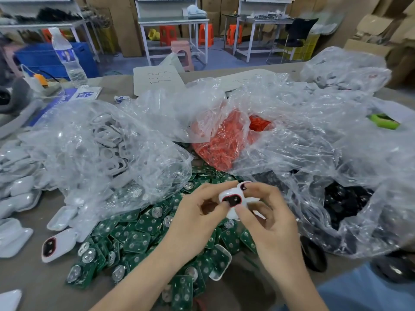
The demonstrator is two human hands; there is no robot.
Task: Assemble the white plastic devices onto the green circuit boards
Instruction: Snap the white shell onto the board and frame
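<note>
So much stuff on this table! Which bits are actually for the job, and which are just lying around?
For the job: white plastic device, pinched by left hand and right hand; green circuit boards; bag of white shells.
Lying about: water bottle; green roll; sheet of paper.

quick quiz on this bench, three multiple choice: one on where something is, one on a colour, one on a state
1. Where does the water bottle stand?
A) on the circuit boards
B) at the far left of the table
C) inside a bag

2. What colour are the parts in the middle clear bag?
A) blue
B) yellow
C) orange-red

3. The white plastic device is:
A) held in both hands
B) lying untouched
C) sealed in a bag

Key:
1 B, it stands upright far left, behind the bags.
2 C, orange-red shows through the plastic.
3 A, the left hand and right hand pinch it above the green circuit boards.
</note>
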